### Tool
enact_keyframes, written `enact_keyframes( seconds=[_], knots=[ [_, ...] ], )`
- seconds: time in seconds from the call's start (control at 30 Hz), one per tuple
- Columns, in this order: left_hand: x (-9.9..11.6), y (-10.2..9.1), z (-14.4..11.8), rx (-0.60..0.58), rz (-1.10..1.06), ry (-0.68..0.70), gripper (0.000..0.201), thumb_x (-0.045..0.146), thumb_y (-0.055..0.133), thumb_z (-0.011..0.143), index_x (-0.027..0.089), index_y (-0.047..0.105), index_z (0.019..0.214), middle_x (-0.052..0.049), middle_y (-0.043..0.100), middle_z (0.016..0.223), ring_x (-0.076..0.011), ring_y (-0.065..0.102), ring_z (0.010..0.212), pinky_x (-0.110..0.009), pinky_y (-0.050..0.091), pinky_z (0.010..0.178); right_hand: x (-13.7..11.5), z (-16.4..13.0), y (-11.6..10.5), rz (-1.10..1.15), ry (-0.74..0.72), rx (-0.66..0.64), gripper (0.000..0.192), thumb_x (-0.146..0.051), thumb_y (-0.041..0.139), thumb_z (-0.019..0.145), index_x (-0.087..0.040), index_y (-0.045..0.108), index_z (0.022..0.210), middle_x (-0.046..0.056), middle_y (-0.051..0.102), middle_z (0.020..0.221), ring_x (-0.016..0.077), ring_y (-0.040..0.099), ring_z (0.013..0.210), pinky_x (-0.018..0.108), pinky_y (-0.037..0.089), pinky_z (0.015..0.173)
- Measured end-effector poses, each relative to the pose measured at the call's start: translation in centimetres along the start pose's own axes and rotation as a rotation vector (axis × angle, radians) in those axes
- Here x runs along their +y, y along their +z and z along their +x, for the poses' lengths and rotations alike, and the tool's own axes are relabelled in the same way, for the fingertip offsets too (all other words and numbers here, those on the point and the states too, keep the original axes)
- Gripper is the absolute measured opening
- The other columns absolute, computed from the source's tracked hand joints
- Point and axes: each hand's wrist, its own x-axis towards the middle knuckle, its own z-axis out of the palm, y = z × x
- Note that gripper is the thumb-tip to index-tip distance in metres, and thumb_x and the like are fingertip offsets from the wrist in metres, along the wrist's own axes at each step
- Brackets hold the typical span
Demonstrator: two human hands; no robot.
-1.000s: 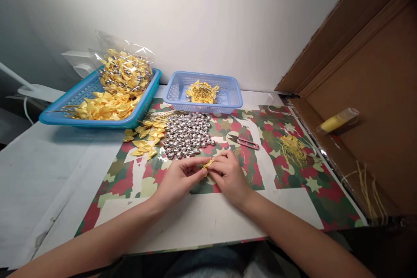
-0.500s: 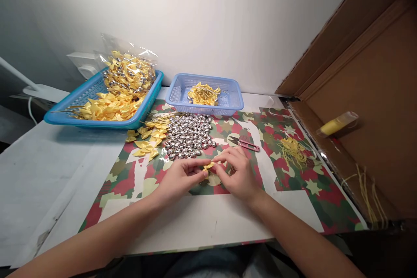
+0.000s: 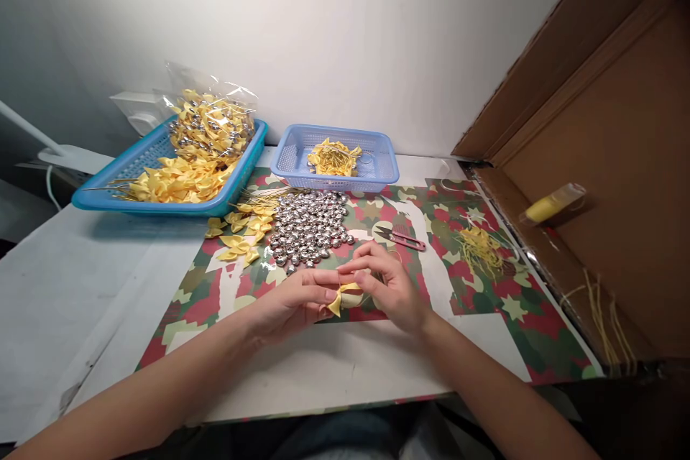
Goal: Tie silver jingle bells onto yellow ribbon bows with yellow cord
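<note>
left hand (image 3: 294, 302): fingers pinched shut on the bow's left end, just above the near tabletop (image 3: 323, 374).
bow (image 3: 338, 297): yellow, between both hands, long axis roughly left to right, tilted; touching the left fingers.
right hand (image 3: 391, 287): fingers curled at the bow's right side, thumb and forefinger closed on it or its thread; I cannot tell which.
bells (image 3: 310, 226): silver heap just beyond the hands.
writing: none readable.

No lettering, label, brand, number or sign can be read anywhere on the worktable: the patterned mat (image 3: 474, 302) under the hands bears only star and camouflage shapes, and the yellow tube (image 3: 550, 205) well to the right of the right hand (image 3: 391, 287) shows no legible print.
</note>
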Motion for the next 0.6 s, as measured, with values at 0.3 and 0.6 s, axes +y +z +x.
enact_keyframes(
  seconds=[0.3,0.6],
  knots=[
    [-0.1,0.3,0.3,0.098,0.379,0.114,0.027,0.031,0.075,0.071,0.013,0.075,0.091,-0.003,0.062,0.073,-0.0104,0.048,0.063,-0.02,0.037,0.057,-0.3,-0.2,0.6,-0.115,-0.051,-0.051,0.012,-0.02,0.057,0.088,-0.021,0.065,0.08,0.004,0.051,0.095,0.0183,0.05,0.098,0.034,0.042,0.087],
    [-0.3,-0.4,0.7,0.319,0.771,0.297,0.041,0.035,0.066,0.078,0.012,0.071,0.111,-0.002,0.066,0.065,-0.0084,0.045,0.045,-0.02,0.033,0.042,-2.5,2.2,-0.6,0.435,-0.191,0.104,0.012,-0.037,0.043,0.099,-0.028,0.048,0.091,-0.005,0.049,0.063,0.0125,0.051,0.062,0.031,0.048,0.07]
  ],
)
